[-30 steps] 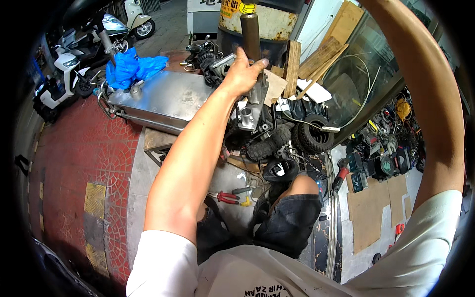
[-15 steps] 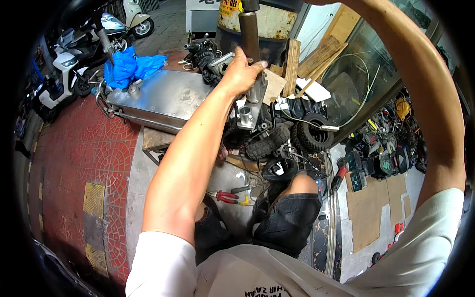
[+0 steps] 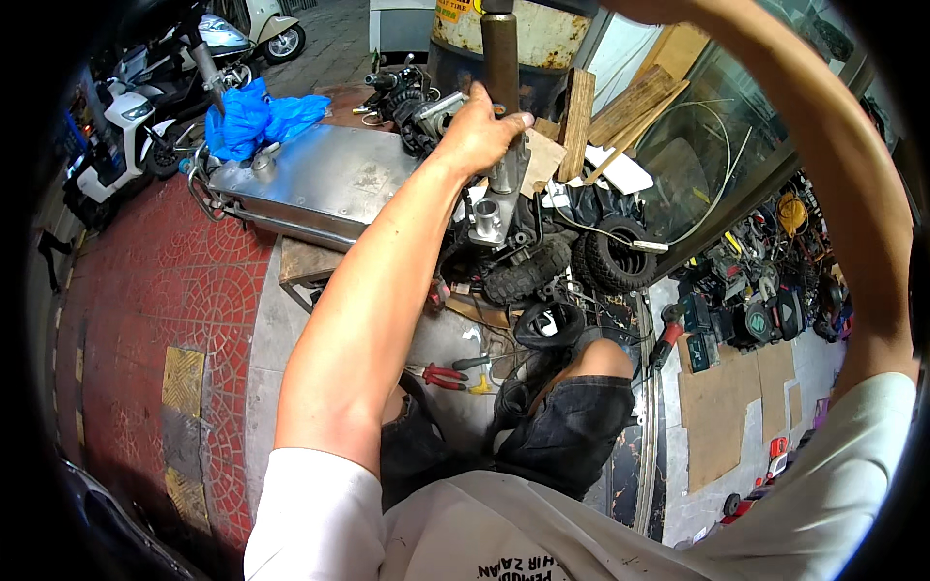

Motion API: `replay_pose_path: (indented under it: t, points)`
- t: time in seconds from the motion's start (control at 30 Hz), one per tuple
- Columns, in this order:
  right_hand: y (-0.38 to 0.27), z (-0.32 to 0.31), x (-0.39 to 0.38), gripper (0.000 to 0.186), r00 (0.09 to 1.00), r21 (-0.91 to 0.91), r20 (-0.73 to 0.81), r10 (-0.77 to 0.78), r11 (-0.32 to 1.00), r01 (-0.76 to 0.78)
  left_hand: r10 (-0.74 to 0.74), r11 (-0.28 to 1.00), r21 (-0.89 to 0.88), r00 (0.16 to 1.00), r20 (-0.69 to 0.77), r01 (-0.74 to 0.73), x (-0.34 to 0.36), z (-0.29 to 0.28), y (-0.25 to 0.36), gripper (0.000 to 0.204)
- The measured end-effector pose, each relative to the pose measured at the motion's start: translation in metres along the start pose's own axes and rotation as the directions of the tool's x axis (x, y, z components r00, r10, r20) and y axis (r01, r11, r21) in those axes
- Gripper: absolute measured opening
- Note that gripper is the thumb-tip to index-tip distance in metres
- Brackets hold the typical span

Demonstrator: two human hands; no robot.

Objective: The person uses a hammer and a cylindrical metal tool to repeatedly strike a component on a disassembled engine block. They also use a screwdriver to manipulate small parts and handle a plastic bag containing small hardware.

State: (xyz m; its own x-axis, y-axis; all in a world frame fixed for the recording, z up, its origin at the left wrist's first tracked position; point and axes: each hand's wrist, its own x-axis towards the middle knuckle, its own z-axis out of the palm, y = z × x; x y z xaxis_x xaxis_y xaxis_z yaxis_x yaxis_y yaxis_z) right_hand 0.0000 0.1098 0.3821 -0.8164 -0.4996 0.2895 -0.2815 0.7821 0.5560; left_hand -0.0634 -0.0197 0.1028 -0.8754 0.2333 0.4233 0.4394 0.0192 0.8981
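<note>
My left hand (image 3: pixel 477 136) is closed around an upright brown metal tube (image 3: pixel 502 58), just above a plated metal fitting with a short open cylinder (image 3: pixel 486 218). The tube's top runs out of view at the upper edge. My right hand (image 3: pixel 630 8) is raised high, cut off by that edge, so its fingers and anything in them are hidden. Left of the tube lie a dark mechanical assembly (image 3: pixel 387 102) and a long silver metal box (image 3: pixel 310 184) on a low wooden stand (image 3: pixel 295 261).
Parked scooters (image 3: pixel 131 145), a blue plastic bag (image 3: pixel 242 126) and a rusty drum (image 3: pixel 552 34) stand beyond. Tyres (image 3: pixel 620 261) and timber (image 3: pixel 579 121) lean by glass panels. Pliers (image 3: pixel 441 378) lie between my knees. Piled tools (image 3: pixel 736 315) and cardboard (image 3: pixel 722 416) are at the right.
My right hand has moved leftward into the top edge of the view from out of frame. My left hand keeps its grip on the tube; the whole view has shifted slightly.
</note>
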Motion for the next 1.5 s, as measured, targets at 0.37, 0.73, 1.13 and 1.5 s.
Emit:
replay_pose_path:
  t: [0.37, 0.73, 1.13, 1.5]
  points:
    - [0.025, -0.067, 0.023, 0.050, 0.953, 0.457, -0.184, 0.240, 0.879, -0.133, 0.081, 0.997, 0.008, 0.996, -0.037, -0.081, 0.005, 0.002, -0.008, 0.060]
    - [0.013, -0.018, 0.026, 0.045, 0.978, -0.074, 0.210, 0.000, 0.997, 0.016, 0.000, 0.999, 0.046, 0.997, -0.080, 0.004, 0.002, 0.004, 0.003, 0.064]
    - [0.031, -0.067, 0.047, 0.059, 0.738, 0.624, -0.383, 0.555, 0.745, -0.237, 0.001, 0.999, -0.050, 1.000, 0.008, 0.000, 0.007, 0.003, -0.007, 0.055]
    - [0.014, -0.039, 0.037, 0.049, 0.990, -0.042, 0.135, -0.028, 0.999, 0.034, 0.024, 0.998, 0.058, 1.000, 0.002, -0.024, 0.004, 0.002, 0.000, 0.064]
